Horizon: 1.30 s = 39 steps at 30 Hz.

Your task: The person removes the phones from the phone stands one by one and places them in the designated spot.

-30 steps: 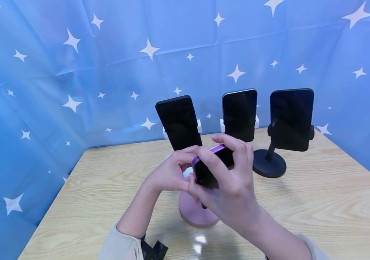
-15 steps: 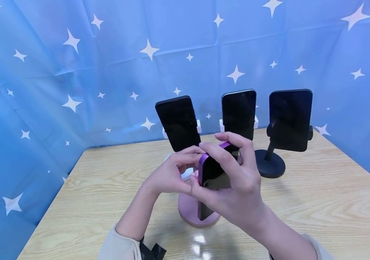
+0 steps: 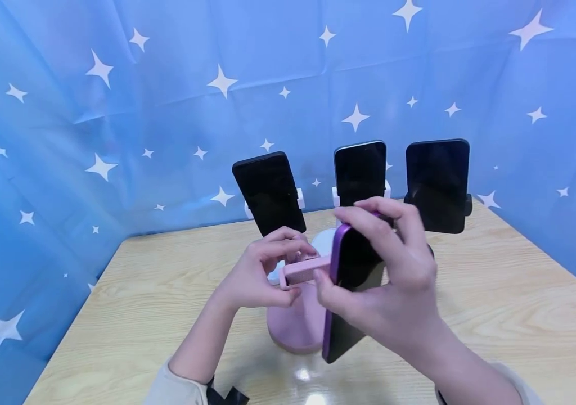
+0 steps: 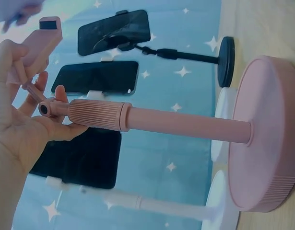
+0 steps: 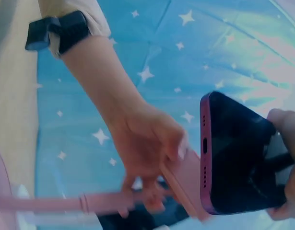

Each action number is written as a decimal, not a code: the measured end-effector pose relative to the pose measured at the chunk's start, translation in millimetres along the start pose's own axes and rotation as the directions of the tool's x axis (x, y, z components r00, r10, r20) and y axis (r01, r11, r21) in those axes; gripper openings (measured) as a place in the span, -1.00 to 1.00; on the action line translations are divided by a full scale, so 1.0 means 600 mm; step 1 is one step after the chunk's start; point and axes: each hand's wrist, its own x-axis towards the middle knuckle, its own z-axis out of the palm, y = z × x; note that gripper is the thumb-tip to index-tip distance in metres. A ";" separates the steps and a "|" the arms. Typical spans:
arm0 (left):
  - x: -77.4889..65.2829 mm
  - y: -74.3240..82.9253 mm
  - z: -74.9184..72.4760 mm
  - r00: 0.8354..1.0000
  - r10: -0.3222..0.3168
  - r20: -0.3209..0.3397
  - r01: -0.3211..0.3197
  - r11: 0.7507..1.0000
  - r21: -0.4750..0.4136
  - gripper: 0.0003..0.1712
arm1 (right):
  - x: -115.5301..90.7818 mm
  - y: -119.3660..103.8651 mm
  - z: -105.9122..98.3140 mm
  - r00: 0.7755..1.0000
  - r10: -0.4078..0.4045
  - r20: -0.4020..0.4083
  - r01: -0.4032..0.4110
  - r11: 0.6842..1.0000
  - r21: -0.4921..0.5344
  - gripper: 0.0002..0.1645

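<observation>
A pink phone stand stands on the table, its round base under the hands. My left hand holds the top of that stand by the clamp, with fingers behind and thumb below. In the left wrist view, the ribbed pole and the joint under the clamp show fully. To the right, my right hand grips a purple-edged phone by its sides, screen facing the head camera. The phone overlaps the clamp's right end; whether they touch I cannot tell.
Behind the hands, a left phone and a middle phone sit in white holders. A right phone sits in a black holder. A blue star-printed cloth hangs behind the wooden table.
The purple-edged phone has moved right and tilted upright in my right hand, exposing the pink clamp. My left hand stays at the stand. The head view has shifted slightly.
</observation>
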 end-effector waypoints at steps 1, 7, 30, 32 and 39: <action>-0.005 0.003 -0.004 1.000 -0.014 -0.012 0.013 1.000 -0.007 -0.45 | 0.008 -0.013 -0.012 1.000 0.021 0.012 -0.021 0.999 -0.032 0.03; -0.032 0.025 -0.044 0.997 -0.020 -0.080 0.017 0.999 -0.039 -0.31 | 0.059 -0.103 -0.068 0.960 0.247 0.129 -0.199 0.933 -0.299 -0.16; -0.086 0.011 -0.202 0.885 0.003 -0.466 0.041 0.996 0.083 -0.32 | -0.078 -0.012 -0.046 0.504 0.712 0.489 -0.360 0.688 -0.629 -0.34; -0.087 0.002 -0.206 0.869 -0.001 -0.495 0.052 0.995 0.089 -0.34 | -0.085 -0.010 -0.039 0.480 0.719 0.503 -0.355 0.684 -0.638 -0.34; -0.085 -0.027 -0.215 0.845 0.008 -0.535 0.040 0.996 0.078 -0.36 | -0.102 -0.011 -0.015 0.403 0.749 0.526 -0.359 0.658 -0.662 -0.35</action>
